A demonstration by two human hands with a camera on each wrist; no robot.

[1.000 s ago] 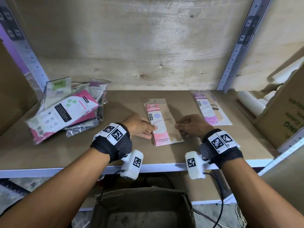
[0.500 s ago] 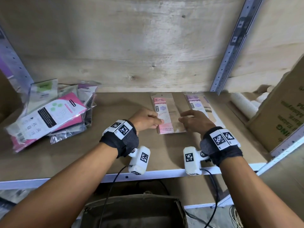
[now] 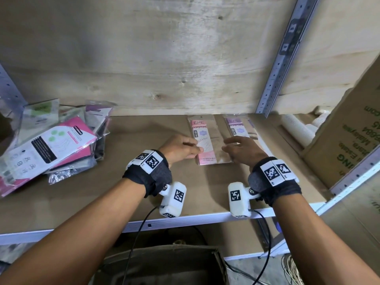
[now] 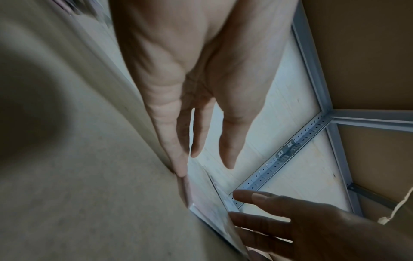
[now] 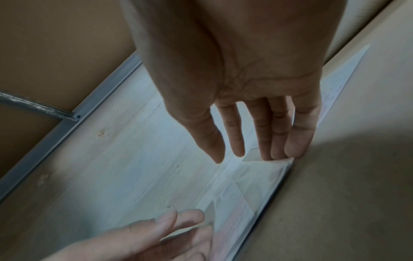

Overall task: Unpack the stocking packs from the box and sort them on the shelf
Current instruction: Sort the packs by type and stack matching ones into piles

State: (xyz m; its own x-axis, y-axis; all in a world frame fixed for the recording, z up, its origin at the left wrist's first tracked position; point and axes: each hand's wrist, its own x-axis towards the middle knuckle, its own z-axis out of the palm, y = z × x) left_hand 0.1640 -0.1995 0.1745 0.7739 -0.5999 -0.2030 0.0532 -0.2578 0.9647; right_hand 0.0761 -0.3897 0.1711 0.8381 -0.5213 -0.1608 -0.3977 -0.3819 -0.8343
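A pink stocking pack (image 3: 207, 140) lies flat on the brown shelf (image 3: 92, 202), next to a purple pack (image 3: 239, 128) on its right. My left hand (image 3: 181, 149) touches the pink pack's left edge with straight fingers. My right hand (image 3: 240, 150) touches its right edge the same way. In the left wrist view the fingertips (image 4: 181, 169) rest against the pack (image 4: 208, 203). In the right wrist view the fingertips (image 5: 290, 150) press on the pack's (image 5: 250, 185) edge. The open cardboard box (image 3: 164, 266) stands below the shelf.
A loose pile of several packs (image 3: 51, 145) lies at the shelf's left end. A grey upright post (image 3: 273, 83) and a large cardboard carton (image 3: 349, 130) with white rolls (image 3: 296, 128) bound the right side. A plywood wall closes the back.
Both hands have slid the pink pack back along the shelf and straightened it, so it now lies parallel to the purple pack and close beside it.
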